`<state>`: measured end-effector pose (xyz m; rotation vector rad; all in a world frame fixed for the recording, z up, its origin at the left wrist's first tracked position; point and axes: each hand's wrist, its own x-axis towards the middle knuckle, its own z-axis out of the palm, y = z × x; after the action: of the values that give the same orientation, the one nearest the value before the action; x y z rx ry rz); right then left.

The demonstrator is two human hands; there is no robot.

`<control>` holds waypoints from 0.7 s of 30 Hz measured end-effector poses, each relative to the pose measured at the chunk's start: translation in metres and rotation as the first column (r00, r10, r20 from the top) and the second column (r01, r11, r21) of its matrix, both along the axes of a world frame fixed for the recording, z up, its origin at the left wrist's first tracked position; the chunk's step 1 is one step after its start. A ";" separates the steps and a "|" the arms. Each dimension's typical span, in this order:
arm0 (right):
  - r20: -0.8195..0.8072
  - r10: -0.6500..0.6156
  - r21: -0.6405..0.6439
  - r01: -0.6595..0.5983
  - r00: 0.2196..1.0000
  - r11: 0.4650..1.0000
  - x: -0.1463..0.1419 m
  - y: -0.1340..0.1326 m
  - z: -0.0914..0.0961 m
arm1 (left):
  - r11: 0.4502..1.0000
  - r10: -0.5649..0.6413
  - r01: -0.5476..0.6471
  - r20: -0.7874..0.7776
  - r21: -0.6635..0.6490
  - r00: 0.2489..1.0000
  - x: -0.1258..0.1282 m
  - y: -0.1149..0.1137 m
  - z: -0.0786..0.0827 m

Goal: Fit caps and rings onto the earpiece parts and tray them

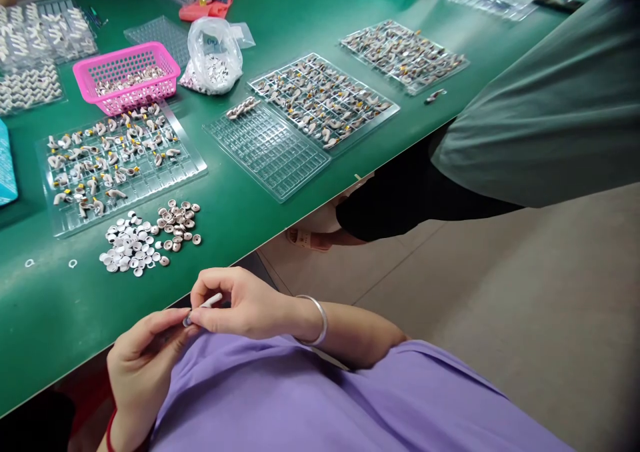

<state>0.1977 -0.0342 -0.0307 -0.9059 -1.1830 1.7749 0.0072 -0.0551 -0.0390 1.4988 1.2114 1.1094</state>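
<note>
My right hand [240, 302] pinches a small white stem-shaped part [210, 301] just below the near edge of the green table [250, 192]. My left hand [143, 355] has its fingers curled and meets the tip of that part, holding a tiny grey piece [187, 320] against it. Both hands hover over my purple-clothed lap. On the table just beyond them lies a pile of small round white and brown caps [147, 237]. Behind the pile stands a clear tray [117, 162] partly filled with white earbud-like parts.
A pink basket [127, 75] and a plastic bag of parts [214, 55] sit further back. An empty clear tray [267, 149] and two filled trays [323, 99] [403, 53] lie to the right. Another person in a grey-green top [540, 105] stands at the table's right edge.
</note>
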 end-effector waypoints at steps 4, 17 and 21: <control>-0.031 -0.003 0.017 0.004 1.000 1.000 -0.001 -0.001 -0.001 | 0.997 -0.030 0.029 0.003 0.075 1.000 -0.002 0.001 -0.003; -0.183 0.015 -0.116 -0.037 0.983 0.993 -0.007 -0.004 -0.011 | 0.973 -0.132 0.136 -0.037 0.186 0.991 -0.007 0.005 0.001; -0.153 -0.086 -0.068 0.076 0.984 0.995 -0.008 -0.005 -0.010 | 0.999 -0.027 0.027 0.006 0.045 1.000 -0.003 0.001 -0.005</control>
<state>0.1899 -0.0393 -0.0402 -0.8226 -0.9828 1.7906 0.0042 -0.0543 -0.0441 1.5399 1.1657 1.1293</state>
